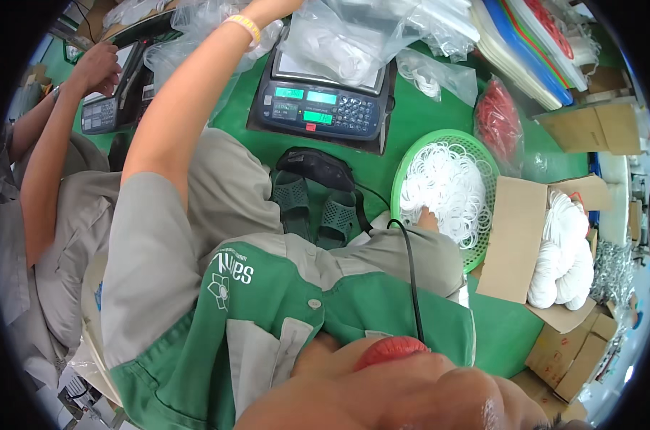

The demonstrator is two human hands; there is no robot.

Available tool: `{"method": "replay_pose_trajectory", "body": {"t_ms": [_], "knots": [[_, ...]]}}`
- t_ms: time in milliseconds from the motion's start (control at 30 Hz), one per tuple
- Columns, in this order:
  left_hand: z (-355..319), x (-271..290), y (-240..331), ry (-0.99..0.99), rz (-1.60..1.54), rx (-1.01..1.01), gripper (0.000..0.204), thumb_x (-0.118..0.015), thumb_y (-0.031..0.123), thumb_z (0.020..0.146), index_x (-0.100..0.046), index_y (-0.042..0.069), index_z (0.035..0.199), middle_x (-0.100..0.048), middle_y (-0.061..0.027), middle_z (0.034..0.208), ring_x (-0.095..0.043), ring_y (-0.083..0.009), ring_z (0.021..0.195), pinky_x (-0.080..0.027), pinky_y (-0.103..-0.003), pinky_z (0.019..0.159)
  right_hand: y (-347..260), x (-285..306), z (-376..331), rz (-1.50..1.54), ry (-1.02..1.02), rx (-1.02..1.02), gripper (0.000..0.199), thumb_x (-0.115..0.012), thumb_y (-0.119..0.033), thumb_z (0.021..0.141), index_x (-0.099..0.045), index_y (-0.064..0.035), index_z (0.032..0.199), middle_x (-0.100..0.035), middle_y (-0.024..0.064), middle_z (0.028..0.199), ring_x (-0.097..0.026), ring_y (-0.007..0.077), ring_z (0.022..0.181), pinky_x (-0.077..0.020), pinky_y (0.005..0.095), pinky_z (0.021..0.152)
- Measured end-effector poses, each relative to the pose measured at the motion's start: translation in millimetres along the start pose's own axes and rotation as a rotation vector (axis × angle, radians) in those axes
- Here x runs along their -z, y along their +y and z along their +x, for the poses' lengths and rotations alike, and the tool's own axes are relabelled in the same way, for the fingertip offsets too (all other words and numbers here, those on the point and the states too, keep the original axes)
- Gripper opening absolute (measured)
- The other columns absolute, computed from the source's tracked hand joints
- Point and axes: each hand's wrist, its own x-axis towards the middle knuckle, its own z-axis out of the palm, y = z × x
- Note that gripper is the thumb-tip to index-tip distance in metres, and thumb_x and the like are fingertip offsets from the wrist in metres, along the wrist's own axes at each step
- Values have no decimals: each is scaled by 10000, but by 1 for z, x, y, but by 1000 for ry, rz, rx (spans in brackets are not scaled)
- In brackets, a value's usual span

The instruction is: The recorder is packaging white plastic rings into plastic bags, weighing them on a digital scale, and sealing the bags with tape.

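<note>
My left arm stretches up to the top edge, a yellow band round the wrist. Only the back part of my left hand point(273, 8) shows there, beside clear plastic bags; its fingers are cut off by the edge. A clear bag of white rings point(343, 57) rests on the pan of a digital scale point(321, 109) with lit displays. At the right, my right hand point(428, 219) dips into a green plastic basket point(399, 166) full of loose white rings point(450, 183). The fingers are hidden among the rings, so their grip cannot be made out.
A co-worker's hand point(95, 69) is over a second scale point(99, 117) at the left. Right of the basket lie a bag of red items point(497, 118) and an open cardboard box point(508, 240) with white bundles point(561, 251). Stacked coloured sheets point(529, 50) stand at top right.
</note>
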Motion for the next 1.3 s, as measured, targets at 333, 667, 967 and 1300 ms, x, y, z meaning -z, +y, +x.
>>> {"method": "replay_pose_trajectory", "body": {"t_ms": [333, 667, 967, 1300], "knots": [[75, -2, -32, 25, -60, 158, 461, -443, -4, 739, -529, 89, 1182, -563, -59, 674, -499, -141, 553, -435, -270, 545, 32, 29, 0, 515, 448, 5, 435, -451, -40, 683, -508, -43, 1114, -589, 258, 856, -562, 413, 830, -445, 454, 711], [6, 3, 16, 12, -322, 299, 683, -491, 136, 849, -104, 201, 1407, -482, -128, 1161, -520, -154, 712, -445, -258, 575, 28, -11, -7, 221, 38, 98, 734, -655, -131, 613, -345, -106, 1277, -528, 249, 1009, -518, 394, 964, -421, 423, 818], [-76, 17, 34, 269, -898, 562, 747, -550, 111, 831, -60, 116, 1395, -467, -96, 1065, -522, -166, 806, -438, -258, 639, 71, -5, 13, 509, 410, 28, 507, -627, -186, 631, -516, 44, 1069, -581, 274, 943, -540, 398, 947, -424, 435, 799], [-89, 17, 18, 285, -655, 432, 616, -521, 20, 791, -292, 131, 1351, -526, -32, 905, -437, -99, 662, -364, -197, 603, 74, 132, -41, 1347, 664, 12, 422, -568, 3, 719, -464, 81, 1120, -577, 150, 1027, -586, 226, 877, -473, 302, 779]]}}
